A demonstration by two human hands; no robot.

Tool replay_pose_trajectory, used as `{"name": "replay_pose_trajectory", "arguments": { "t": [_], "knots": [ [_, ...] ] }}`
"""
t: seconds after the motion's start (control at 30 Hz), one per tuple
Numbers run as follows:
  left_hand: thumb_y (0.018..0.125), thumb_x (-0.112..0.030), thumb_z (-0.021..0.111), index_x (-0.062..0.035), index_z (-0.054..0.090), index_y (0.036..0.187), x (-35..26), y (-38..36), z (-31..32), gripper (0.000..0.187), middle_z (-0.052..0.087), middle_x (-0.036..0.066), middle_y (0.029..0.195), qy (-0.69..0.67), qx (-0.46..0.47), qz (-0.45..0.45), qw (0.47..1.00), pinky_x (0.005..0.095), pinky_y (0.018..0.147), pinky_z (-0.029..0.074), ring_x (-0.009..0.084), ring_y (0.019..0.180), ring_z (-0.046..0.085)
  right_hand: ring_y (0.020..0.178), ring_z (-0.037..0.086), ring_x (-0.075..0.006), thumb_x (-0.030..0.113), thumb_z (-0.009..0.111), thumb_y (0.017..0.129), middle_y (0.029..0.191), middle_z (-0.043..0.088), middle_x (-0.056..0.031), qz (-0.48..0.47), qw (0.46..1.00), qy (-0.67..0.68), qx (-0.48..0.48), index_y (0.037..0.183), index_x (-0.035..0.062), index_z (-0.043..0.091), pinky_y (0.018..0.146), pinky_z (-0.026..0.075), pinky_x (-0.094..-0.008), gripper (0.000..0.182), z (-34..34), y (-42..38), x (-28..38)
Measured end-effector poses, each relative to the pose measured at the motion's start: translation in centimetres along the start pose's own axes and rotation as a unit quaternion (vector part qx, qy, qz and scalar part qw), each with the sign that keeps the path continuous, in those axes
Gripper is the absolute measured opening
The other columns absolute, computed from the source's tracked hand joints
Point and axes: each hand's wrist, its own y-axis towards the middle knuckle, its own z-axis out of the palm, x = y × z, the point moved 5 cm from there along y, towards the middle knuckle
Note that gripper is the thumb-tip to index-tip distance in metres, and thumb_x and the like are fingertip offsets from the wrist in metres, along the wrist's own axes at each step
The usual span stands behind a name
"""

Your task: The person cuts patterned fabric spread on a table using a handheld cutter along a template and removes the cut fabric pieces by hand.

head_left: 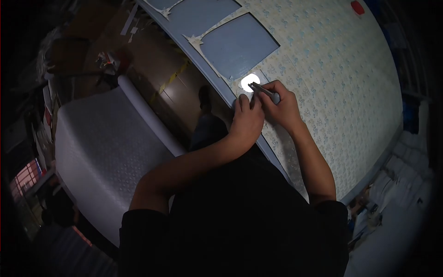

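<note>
Pale fabric with a small blue print (pixel 332 87) covers much of the blue-grey table. A slim grey tool with a narrow dark tip (pixel 273 97) is gripped in my right hand (pixel 287 111), its tip pointing left. Right at that tip lies a bright white round spot (pixel 249 82), glaring too strongly to show detail. My left hand (pixel 248 123) is close beside, at the table's near edge, its bent fingers on the fabric's edge just below the spot. Ahead, cut-out openings in the fabric bare the table surface (pixel 240 44).
Left of me, a large grey quilted sheet (pixel 106 138) is draped, with a rolled edge (pixel 147 115). Between it and the table runs a floor with yellow tape (pixel 173 76). A red object (pixel 357 7) lies on the fabric's far side. White piled material (pixel 406 175) is at the right.
</note>
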Motion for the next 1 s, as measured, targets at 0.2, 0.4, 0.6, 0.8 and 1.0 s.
{"name": "replay_pose_trajectory", "arguments": {
  "t": [0.2, 0.4, 0.6, 0.8, 1.0],
  "knots": [
    [0.091, -0.023, 0.064, -0.0074, 0.075, 0.118, -0.2, -1.7, 1.6, 0.034, 0.055, 0.019, 0.143, -0.046, -0.001, -0.048, 0.998, 0.0581, 0.112, 0.037, 0.0473, 0.138, 0.042, 0.082, 0.073, -0.0345, 0.015, 0.072, 0.094, 0.091, 0.074, -0.0167, -0.064, 0.99, -0.077, 0.103, 0.107, 0.0043, 0.065, 0.072, 0.056, -0.0395, 0.018, 2.5, 1.8, 1.2],
    [0.091, -0.024, 0.064, -0.0113, 0.075, 0.12, 0.0, -2.2, 2.1, 0.033, 0.055, 0.017, 0.144, -0.081, -0.004, -0.043, 0.996, 0.063, 0.115, 0.035, 0.0483, 0.143, 0.039, 0.08, 0.073, -0.0366, 0.014, 0.072, 0.093, 0.089, 0.073, -0.0171, -0.053, 0.979, -0.141, 0.136, 0.104, 0.0036, 0.064, 0.07, 0.055, -0.0409, 0.017, 2.7, 2.3, 2.1],
    [0.089, -0.023, 0.065, -0.0141, 0.074, 0.122, -0.1, -2.3, 2.3, 0.035, 0.054, 0.016, 0.145, -0.106, -0.045, -0.055, 0.992, 0.0666, 0.112, 0.037, 0.0489, 0.143, 0.038, 0.08, 0.072, -0.0398, 0.014, 0.072, 0.093, 0.088, 0.073, -0.0192, -0.078, 0.968, -0.186, 0.15, 0.102, 0.0012, 0.063, 0.07, 0.055, -0.0445, 0.018, 2.9, 2.5, 3.2],
    [0.088, -0.023, 0.066, -0.0136, 0.072, 0.125, -0.3, -2.3, 2.3, 0.039, 0.054, 0.015, 0.144, -0.069, -0.012, -0.046, 0.996, 0.0665, 0.11, 0.038, 0.0494, 0.143, 0.036, 0.083, 0.072, -0.0395, 0.013, 0.072, 0.094, 0.094, 0.074, -0.0187, -0.043, 0.954, -0.235, 0.179, 0.103, 0.0017, 0.062, 0.071, 0.055, -0.0425, 0.017, 3.5, 2.8, 3.4],
    [0.087, -0.023, 0.066, -0.0141, 0.073, 0.124, -0.1, -2.4, 2.2, 0.039, 0.054, 0.015, 0.144, -0.072, -0.027, -0.05, 0.996, 0.0665, 0.111, 0.038, 0.0491, 0.143, 0.036, 0.083, 0.072, -0.0395, 0.014, 0.071, 0.095, 0.093, 0.074, -0.0194, -0.045, 0.96, -0.224, 0.159, 0.101, 0.0012, 0.062, 0.071, 0.055, -0.043, 0.017, 3.6, 2.5, 3.2]
  ]
}}
